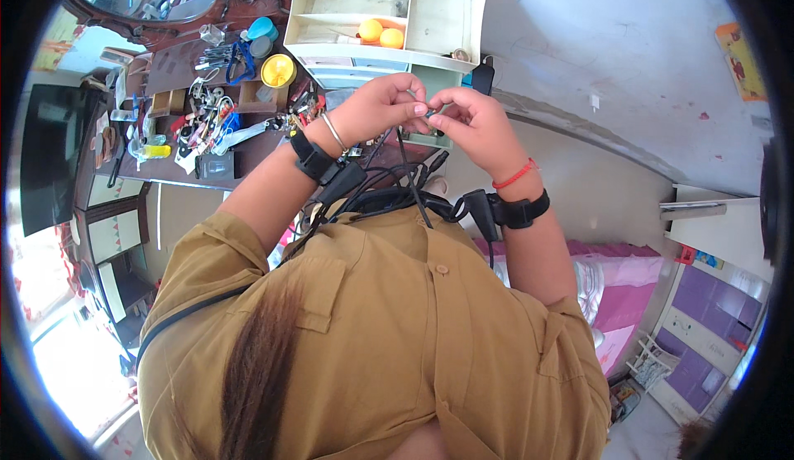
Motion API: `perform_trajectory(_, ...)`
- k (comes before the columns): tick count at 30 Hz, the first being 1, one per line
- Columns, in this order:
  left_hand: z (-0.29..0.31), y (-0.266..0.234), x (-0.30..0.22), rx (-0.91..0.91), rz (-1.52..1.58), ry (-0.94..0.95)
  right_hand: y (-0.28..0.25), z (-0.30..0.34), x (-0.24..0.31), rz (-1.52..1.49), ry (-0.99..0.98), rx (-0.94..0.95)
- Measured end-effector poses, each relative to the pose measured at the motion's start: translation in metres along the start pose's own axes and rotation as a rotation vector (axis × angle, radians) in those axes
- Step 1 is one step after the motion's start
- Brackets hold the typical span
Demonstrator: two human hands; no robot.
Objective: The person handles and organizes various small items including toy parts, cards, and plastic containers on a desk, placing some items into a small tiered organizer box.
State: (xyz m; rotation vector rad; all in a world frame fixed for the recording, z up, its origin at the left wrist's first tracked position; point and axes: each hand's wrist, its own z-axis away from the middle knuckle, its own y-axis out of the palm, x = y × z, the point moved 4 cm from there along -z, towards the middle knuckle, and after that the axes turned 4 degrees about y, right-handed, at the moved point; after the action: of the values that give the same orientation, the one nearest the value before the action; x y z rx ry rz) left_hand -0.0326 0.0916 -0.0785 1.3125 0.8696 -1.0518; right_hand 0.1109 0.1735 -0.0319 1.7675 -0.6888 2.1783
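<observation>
My left hand point(382, 111) and my right hand point(473, 126) meet high in the middle of the view. Thumbs and fingertips of both are pinched together, almost touching, around a small dark thing point(429, 113) too small to name. A metal bangle point(335, 133) circles my left wrist, and a red braided bracelet point(514, 174) my right. Each forearm also carries a black strap with a black device, the left one point(314, 160) and the right one point(521, 210). Black cables point(405, 166) hang below my hands, in front of my chest.
Beyond my hands stands a white compartment organizer point(389, 53) holding orange-yellow balls point(380, 34). Left of it, a dark dressing table point(256, 150) is crowded with tangled cords, a yellow round container point(278, 70) and small items. A wall rises at the right; a pink-covered bed point(633, 294) lies below it.
</observation>
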Motion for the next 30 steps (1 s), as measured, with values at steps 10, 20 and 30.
perform_trajectory(10,0.019,-0.053,0.015,-0.333,-0.452,0.048,0.016,-0.05,-0.061,0.644,-0.049,-0.051)
perform_trajectory(20,0.125,-0.154,0.019,-0.694,-0.528,-0.03,0.042,-0.064,-0.081,0.862,-0.01,-0.045)
perform_trajectory(30,0.197,-0.234,0.057,-0.829,-0.561,-0.29,0.043,-0.06,-0.077,0.899,-0.006,-0.048)
